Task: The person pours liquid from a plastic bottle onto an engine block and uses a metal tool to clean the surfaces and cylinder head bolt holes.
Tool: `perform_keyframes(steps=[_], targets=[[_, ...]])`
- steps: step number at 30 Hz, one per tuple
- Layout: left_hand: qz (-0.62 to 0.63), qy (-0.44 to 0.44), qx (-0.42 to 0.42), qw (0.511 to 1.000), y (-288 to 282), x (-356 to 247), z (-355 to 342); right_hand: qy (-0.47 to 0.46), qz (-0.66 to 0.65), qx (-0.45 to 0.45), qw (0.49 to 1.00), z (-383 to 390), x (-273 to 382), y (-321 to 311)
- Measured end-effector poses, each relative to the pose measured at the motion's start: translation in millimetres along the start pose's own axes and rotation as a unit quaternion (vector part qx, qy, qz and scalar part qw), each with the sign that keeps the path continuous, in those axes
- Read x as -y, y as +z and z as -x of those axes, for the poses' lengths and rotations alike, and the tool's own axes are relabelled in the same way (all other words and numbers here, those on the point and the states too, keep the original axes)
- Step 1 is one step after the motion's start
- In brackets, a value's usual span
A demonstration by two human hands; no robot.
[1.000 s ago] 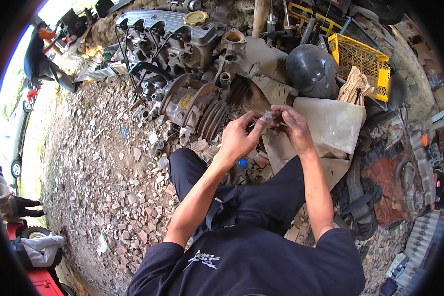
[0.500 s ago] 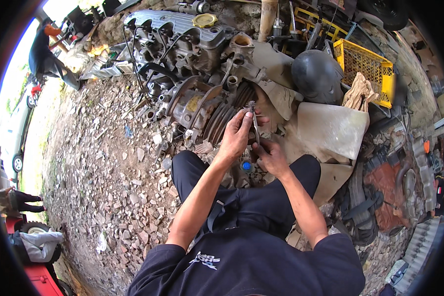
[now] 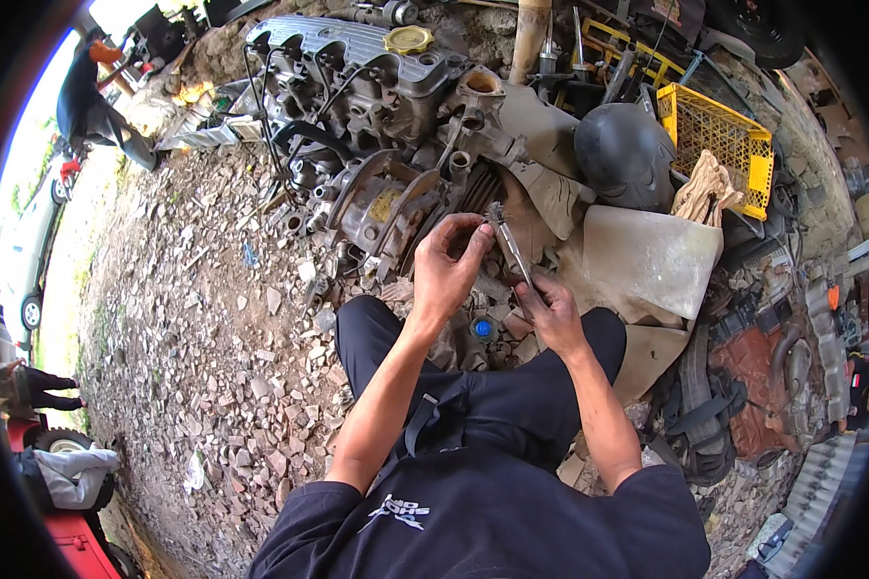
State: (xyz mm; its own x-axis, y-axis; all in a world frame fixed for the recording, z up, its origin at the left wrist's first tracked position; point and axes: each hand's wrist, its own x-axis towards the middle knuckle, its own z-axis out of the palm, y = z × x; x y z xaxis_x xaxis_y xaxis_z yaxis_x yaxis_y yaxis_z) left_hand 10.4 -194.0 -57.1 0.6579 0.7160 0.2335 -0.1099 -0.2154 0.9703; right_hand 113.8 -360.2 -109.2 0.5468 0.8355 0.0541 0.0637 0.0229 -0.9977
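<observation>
The right hand (image 3: 555, 314) pinches the near end of a slender brush-like tool (image 3: 515, 253), tilted far and left above the ground between the knees. Its shaft looks silvery and straight, its far tip dark and bristly. Beside that tip, the left hand (image 3: 446, 270) curls thumb and forefinger; contact I cannot tell. The step seems to be handling the bristles; the next move calls for a steady right pinch. Farther left lies a grimy engine (image 3: 367, 106).
</observation>
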Motion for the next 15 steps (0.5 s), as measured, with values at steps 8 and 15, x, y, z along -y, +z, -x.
perform_keyframes(steps=[8,15], targets=[[-0.201,0.218,-0.092,0.951,1.5,-3.6,0.6,0.036,0.009,0.023,0.999,8.1,22.5,-2.9],[-0.344,0.244,-0.036,0.906,-11.2,-14.0,-13.6,-0.034,-0.200,-0.036,0.979,-1.7,18.9,-18.2]])
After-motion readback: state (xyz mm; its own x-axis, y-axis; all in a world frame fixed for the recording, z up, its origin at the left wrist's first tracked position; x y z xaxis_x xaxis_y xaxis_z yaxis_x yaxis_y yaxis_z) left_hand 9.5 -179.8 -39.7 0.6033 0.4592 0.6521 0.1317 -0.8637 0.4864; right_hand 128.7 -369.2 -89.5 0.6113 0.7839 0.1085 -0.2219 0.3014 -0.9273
